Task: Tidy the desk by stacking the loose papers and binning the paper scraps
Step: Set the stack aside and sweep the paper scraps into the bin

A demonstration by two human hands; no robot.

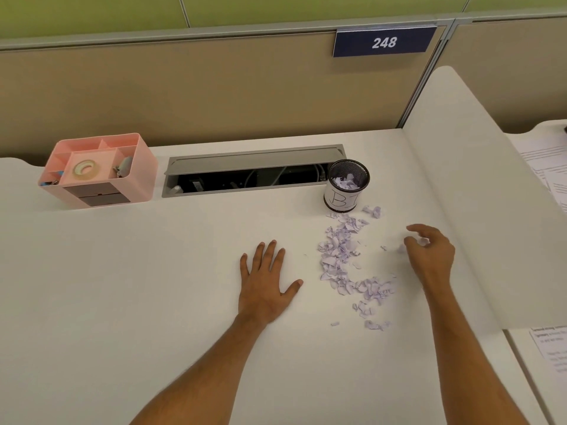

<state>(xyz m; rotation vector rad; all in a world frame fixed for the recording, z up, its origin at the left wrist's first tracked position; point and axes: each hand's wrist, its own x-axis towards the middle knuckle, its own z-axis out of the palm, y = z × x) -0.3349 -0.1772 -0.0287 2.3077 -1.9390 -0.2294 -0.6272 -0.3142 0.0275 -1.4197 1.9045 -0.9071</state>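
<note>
Head view: white desk (pixel 122 286) with a beige partition behind and a white divider (pixel 478 194) on the right. Left hand (pixel 265 286) lies flat on the desk, palm down, fingers straight and spread, holding nothing, just left of the scraps. Right hand (pixel 431 253) hovers low near the divider, fingers curled, pinching a small paper scrap (pixel 422 241) at the fingertips. Loose pile of torn lilac paper scraps (pixel 340 256) spread on the desk between the two hands, running from just in front of the bin down toward the near edge; a few stray bits sit apart at the bottom. Black mesh bin (pixel 346 185) with a white hand-lettered label stands upright behind the pile, next to the open cable tray (pixel 251 173); some scraps already inside it. Pink organizer (pixel 98 170) far left holds a tape roll (pixel 83 168). Printed papers (pixel 549 170) lie on the neighbouring desk beyond the divider. Blue sign (pixel 383 42) reads 248.
</note>
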